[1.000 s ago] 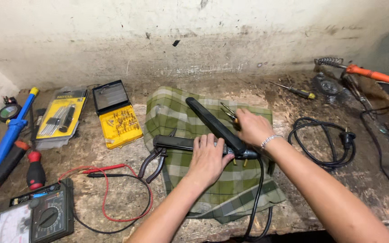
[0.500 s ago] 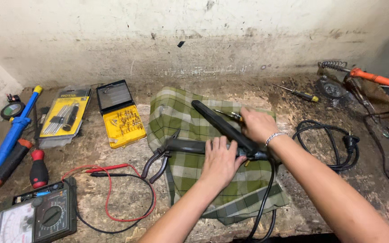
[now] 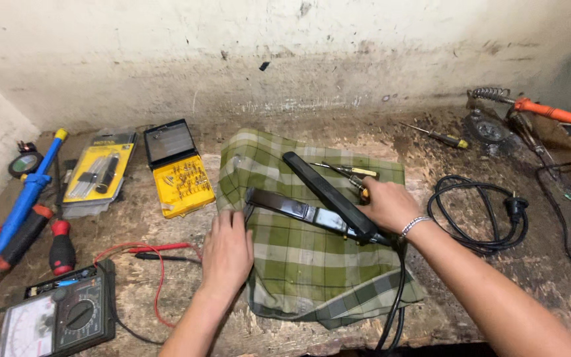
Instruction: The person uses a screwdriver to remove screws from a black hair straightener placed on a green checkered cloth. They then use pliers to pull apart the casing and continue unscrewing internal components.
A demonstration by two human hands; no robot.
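Hair straightener (image 3: pixel 322 198), black and with its two plates splayed apart, is lying on the green checked cloth (image 3: pixel 299 264) near the middle of the bench (image 3: pixel 484 291), its cord running off the front edge. Nearest, the left hand (image 3: pixel 227 248) is pressing flat on the cloth's left edge, fingers together. Farther in, the right hand (image 3: pixel 388 203) is gripping the hinge end, fingers curled around it. Holding that end firmly while the cloth is pinned looks like the sound way to stop sliding. Beyond, tweezers (image 3: pixel 342 170) are resting toward the cloth's back edge.
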